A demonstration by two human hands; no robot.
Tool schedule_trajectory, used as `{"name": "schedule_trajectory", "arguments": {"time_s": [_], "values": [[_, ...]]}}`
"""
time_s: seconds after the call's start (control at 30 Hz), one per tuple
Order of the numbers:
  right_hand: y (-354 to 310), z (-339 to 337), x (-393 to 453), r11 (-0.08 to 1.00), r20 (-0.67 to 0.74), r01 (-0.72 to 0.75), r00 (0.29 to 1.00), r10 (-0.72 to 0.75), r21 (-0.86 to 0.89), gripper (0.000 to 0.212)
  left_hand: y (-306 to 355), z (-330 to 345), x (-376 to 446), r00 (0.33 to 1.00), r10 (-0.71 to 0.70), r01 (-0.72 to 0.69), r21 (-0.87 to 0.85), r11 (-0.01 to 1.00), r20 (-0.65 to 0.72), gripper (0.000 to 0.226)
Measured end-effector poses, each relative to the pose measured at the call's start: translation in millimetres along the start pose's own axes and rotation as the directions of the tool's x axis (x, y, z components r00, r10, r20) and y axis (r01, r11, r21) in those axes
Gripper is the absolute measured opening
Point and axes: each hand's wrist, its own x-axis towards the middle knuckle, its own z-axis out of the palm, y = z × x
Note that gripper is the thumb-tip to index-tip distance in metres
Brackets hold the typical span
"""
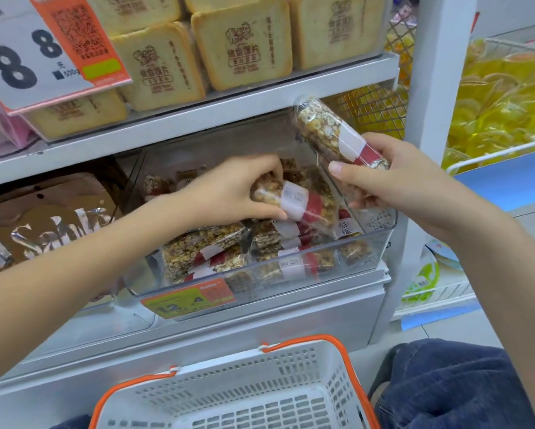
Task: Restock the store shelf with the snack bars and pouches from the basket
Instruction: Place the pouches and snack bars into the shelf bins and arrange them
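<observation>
Fingers of my left hand [229, 187] curl round a snack bar [291, 201] — thumb beneath, fingertips over its far end — holding it just above the bars piled in the clear bin [380, 239]. To the right, my right hand [393, 181] pinches a second bar [331, 131] by its lower end, tilted up-left above the bin. White basket [260, 394] sits below.

2 hands [238, 188], 1 basket [238, 394], 2 held bars [337, 134].
</observation>
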Motion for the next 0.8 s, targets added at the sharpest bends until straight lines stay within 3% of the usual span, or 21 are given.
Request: {"name": "schedule_trajectory", "arguments": {"time_s": [0.03,0.1,0.17,0.2,0.27,0.37,0.47,0.6,0.67,0.73,0.8], "values": [[-0.5,0.4,0.2,1.000,-0.001,0.006,1.000,-0.006,-0.004,0.029,8.8,3.5,-4.9,0.999,-0.023,0.023,0.038,0.999,0.026,0.048],[-2.0,2.5,0.4,1.000,-0.005,0.006,1.000,-0.006,-0.004,0.029,22.8,15.1,-8.1,0.974,-0.068,0.020,0.218,0.976,0.217,0.049],[-3.1,4.0,0.3,1.000,-0.005,-0.003,1.000,0.003,-0.007,0.030,27.5,27.0,-4.3,0.894,-0.157,0.002,0.347,0.938,0.420,0.063],[-3.0,4.1,0.2,1.000,-0.004,-0.005,1.000,0.005,-0.011,0.029,26.6,28.1,-1.7,0.873,-0.184,0.003,0.371,0.929,0.452,0.075],[-2.0,3.0,-0.8,1.000,-0.001,-0.009,1.000,0.009,-0.013,0.028,23.0,21.8,1.9,0.887,-0.217,0.071,0.344,0.936,0.407,0.078],[-2.1,1.6,-3.0,1.000,0.010,-0.021,1.000,0.021,-0.006,0.032,13.5,17.6,3.2,0.923,-0.153,0.119,0.115,0.986,0.354,0.045],[-3.6,2.7,-4.1,1.000,0.018,-0.027,0.999,0.028,-0.005,0.038,12.6,25.5,0.5,0.919,-0.028,0.033,-0.006,0.999,0.394,0.058],[0.4,4.3,-8.5,0.996,0.073,-0.088,0.993,0.089,-0.027,0.043,4.6,26.6,-2.0,0.900,-0.084,0.104,-0.023,0.994,0.428,0.038],[4.0,10.3,-16.6,0.992,0.084,-0.122,0.989,0.125,-0.039,0.045,8.9,17.5,-8.4,0.946,-0.128,0.162,-0.092,0.983,0.297,0.031],[8.6,19.8,-23.7,0.994,0.041,-0.047,0.998,0.051,-0.094,0.049,21.8,8.9,-17.1,0.959,-0.261,0.284,-0.397,0.873,0.111,0.035],[14.6,30.1,-27.7,0.986,0.005,0.067,0.998,-0.067,-0.152,0.056,38.1,7.1,-21.5,0.912,-0.391,0.328,-0.785,0.525,0.120,0.048]]}}
